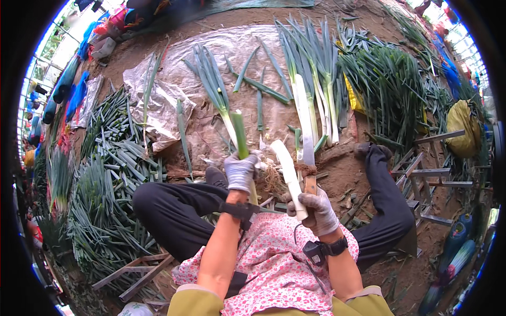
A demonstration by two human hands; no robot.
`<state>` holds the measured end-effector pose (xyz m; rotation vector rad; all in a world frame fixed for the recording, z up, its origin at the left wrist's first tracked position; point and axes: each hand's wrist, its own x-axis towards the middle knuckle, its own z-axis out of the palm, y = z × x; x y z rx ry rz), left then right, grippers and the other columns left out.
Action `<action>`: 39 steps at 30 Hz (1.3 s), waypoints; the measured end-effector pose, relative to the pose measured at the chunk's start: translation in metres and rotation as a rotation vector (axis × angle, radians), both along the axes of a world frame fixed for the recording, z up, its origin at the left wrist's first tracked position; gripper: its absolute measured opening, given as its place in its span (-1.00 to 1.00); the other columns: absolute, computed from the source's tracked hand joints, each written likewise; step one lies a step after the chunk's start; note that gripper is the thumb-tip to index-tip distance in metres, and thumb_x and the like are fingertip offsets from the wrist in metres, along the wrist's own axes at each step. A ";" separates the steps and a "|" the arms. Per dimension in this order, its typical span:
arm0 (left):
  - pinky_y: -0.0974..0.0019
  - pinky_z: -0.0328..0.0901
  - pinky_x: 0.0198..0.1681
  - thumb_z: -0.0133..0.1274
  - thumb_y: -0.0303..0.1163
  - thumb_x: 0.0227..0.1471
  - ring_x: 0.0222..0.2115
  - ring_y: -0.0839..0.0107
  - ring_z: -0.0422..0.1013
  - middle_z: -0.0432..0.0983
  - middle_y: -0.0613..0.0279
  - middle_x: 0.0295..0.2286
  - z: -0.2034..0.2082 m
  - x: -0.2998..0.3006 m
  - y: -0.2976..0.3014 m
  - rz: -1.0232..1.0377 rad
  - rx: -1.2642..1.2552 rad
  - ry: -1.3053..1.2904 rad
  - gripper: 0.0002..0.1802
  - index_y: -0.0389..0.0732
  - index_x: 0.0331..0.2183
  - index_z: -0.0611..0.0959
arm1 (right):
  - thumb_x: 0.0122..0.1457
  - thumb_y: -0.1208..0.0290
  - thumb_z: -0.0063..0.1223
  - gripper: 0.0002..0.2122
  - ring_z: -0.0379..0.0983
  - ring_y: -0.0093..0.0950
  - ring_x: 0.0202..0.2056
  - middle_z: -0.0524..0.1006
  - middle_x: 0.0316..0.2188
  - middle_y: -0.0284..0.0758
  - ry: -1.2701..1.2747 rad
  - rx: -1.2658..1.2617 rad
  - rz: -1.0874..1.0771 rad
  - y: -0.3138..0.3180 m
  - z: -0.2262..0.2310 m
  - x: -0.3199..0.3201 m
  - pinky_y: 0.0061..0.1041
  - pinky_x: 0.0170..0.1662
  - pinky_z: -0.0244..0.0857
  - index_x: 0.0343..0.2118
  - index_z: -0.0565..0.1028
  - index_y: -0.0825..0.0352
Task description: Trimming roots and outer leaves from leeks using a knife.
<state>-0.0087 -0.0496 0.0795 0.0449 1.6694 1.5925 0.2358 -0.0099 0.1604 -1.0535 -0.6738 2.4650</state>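
My left hand (241, 171), in a striped work glove, is closed around a leek stalk (240, 134) whose cut green end points up and away. My right hand (317, 210), gloved too, grips a knife (310, 184) by its wooden handle, its blade pointing away from me. A trimmed white leek piece (287, 171) is also held in that hand, beside the knife. Just beyond the blade, several long leeks (313, 89) lie side by side, white ends toward me. Another few leeks (217, 87) lie past my left hand, with roots and scraps (271, 179) between the hands.
A dirty plastic sheet (174, 63) covers the ground ahead, with loose leaves on it. Cut green leaves (121, 195) are heaped at left. A large pile of leek greens (382, 87) stands at right, near metal frames (435, 173) and a yellow sack (464, 129).
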 end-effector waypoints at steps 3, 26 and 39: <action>0.37 0.27 -0.75 0.32 -0.46 0.25 -0.78 0.53 0.41 0.61 0.26 -0.59 -0.011 -0.023 -0.007 0.123 -0.015 0.009 -0.89 -0.31 -0.23 0.75 | 0.25 0.31 0.38 -0.49 0.59 -0.44 -0.33 0.67 -0.17 -0.16 0.125 -0.066 -0.070 -0.004 0.004 0.008 -0.41 -0.25 0.48 0.15 0.47 0.53; 0.41 0.48 -0.42 0.44 -0.45 0.08 -0.46 0.55 0.57 0.69 0.31 -0.38 0.014 0.015 -0.003 -0.504 -0.036 -0.021 -0.64 -0.30 -0.08 0.74 | 0.09 0.39 0.42 -0.67 0.64 0.12 -0.21 0.66 -0.30 0.03 -0.809 1.097 0.371 0.000 -0.031 -0.004 -0.02 -0.13 0.54 -0.13 0.57 0.36; 0.32 0.40 -0.60 0.26 -0.56 0.01 -0.68 0.41 0.49 0.61 0.24 -0.55 -0.004 0.023 -0.005 -0.273 0.037 -0.131 -0.80 -0.29 -0.23 0.71 | 0.16 0.45 0.39 -0.71 0.68 -0.04 -0.24 0.67 -0.25 -0.02 -0.800 1.157 0.390 -0.010 -0.032 -0.009 -0.11 -0.13 0.57 -0.09 0.59 0.35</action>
